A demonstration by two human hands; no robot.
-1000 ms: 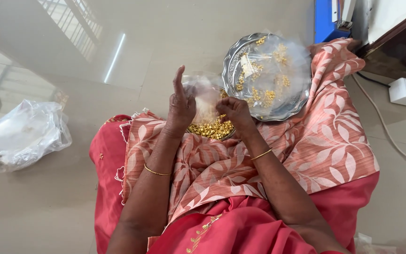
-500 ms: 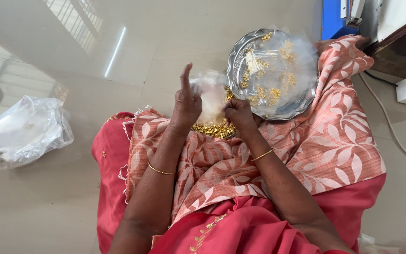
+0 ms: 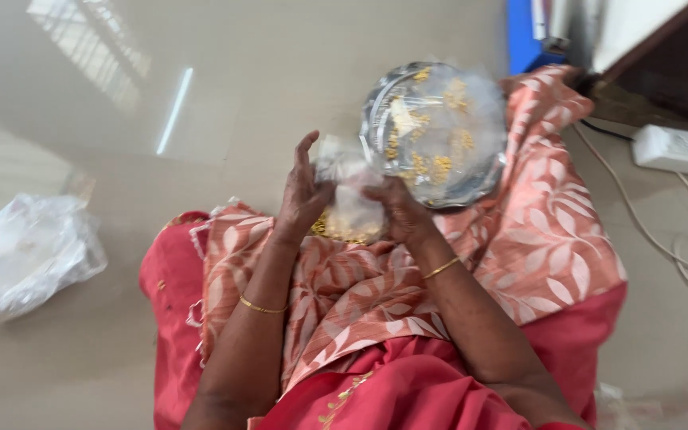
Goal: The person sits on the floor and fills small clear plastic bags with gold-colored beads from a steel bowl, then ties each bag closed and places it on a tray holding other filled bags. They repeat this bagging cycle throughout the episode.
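The floor [image 3: 296, 72] is pale, glossy tile and fills most of the view, with window light mirrored on it. On it sits the person, whose lap is draped in a pink cloth [image 3: 519, 263] with a leaf print over a red garment [image 3: 408, 390].

Take the steel plate [image 3: 431, 131] as the landmark. It is round, rests on the far end of the cloth, and carries small heaps of yellow bits under a clear film. Far to the left of the plate a crumpled clear bag [image 3: 25, 251] lies on the floor. To the right of the plate a white power strip [image 3: 678, 150] lies by the wall with pale cords trailing from it, and above the plate stands a blue object [image 3: 523, 36], too blurred to tell more.

Just below and left of the plate, touching its near rim in the picture, is the small clear pouch [image 3: 344, 187], raised above the lap. Under it a little pile of yellow pieces [image 3: 336, 231] shows on the cloth.

The left hand [image 3: 300, 195] presses against the pouch's left side, fingers loose and stretched upward, not curled. The right hand [image 3: 400, 211] grips the pouch's lower right, fingers closed on the plastic. Each wrist wears a thin gold bangle [image 3: 260, 306].
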